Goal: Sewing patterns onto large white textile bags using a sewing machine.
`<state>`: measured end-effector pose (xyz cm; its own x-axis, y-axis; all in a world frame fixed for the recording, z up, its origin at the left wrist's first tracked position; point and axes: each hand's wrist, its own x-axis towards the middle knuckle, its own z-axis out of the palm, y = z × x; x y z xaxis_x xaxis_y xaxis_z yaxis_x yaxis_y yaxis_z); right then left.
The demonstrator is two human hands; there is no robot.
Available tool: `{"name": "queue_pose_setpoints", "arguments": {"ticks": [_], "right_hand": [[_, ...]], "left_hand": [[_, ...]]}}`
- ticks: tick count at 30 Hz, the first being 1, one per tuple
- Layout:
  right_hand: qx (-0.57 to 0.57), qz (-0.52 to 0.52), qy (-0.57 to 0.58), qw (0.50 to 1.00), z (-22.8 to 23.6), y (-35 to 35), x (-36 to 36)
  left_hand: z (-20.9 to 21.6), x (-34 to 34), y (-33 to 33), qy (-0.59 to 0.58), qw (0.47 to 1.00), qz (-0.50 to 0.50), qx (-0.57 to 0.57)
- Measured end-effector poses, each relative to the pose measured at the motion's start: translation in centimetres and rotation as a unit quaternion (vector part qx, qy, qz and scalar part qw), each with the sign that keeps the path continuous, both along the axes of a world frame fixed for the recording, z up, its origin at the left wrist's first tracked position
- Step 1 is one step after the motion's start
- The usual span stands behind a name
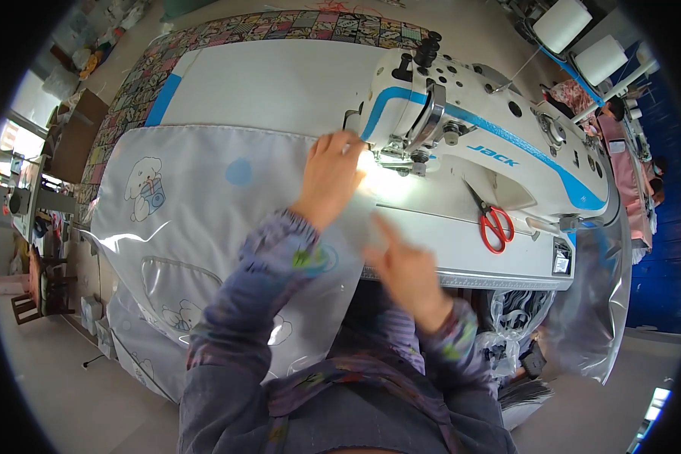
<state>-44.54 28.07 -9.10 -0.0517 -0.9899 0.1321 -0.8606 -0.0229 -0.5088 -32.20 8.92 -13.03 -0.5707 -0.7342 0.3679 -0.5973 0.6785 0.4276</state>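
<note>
A sheet of shiny grey vinyl-like fabric [204, 204] with printed cartoon puppies and a stitched pocket spreads over the left side of a white sewing machine [484, 136] and hangs off the near side. My left hand [329, 178] is at the fabric's far right corner, beside the lit needle area. Its fingertips are bent together there, and what they pinch is hidden in the glare. Nearer to me, my right hand [408, 268] is blurred above the fabric's right edge and the machine bed's front edge. Its index finger stretches forward, apart from the thumb, with nothing seen between them.
Red-handled scissors [496, 227] lie on the machine bed under the arm. White thread cones [562, 25] stand at the far right. A patchwork-print cloth [280, 26] covers the surface beyond. Clear plastic [594, 303] hangs off the right end, near a bag of dark strips [518, 314].
</note>
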Motion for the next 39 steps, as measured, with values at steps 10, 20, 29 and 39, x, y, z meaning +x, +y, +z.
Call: {"name": "queue_pose_setpoints", "arguments": {"ticks": [10, 20, 29, 39], "right_hand": [[0.173, 0.097, -0.522, 0.83, -7.1, 9.7, 8.6], [0.166, -0.012, -0.491, 0.855, -3.2, 7.2, 5.5], [0.2, 0.072, -0.507, 0.835, -3.5, 7.5, 4.7], [0.231, -0.027, -0.416, 0.879, -2.4, 6.3, 4.1]], "left_hand": [[1.7, 4.7, 8.7, -0.079, 0.994, -0.069, -0.027], [1.7, 3.8, 8.0, -0.1, 0.993, -0.057, -0.032], [1.1, 2.5, 4.7, -0.065, 0.995, -0.051, -0.051], [1.7, -0.2, -2.6, -0.072, 0.995, -0.062, 0.002]]}}
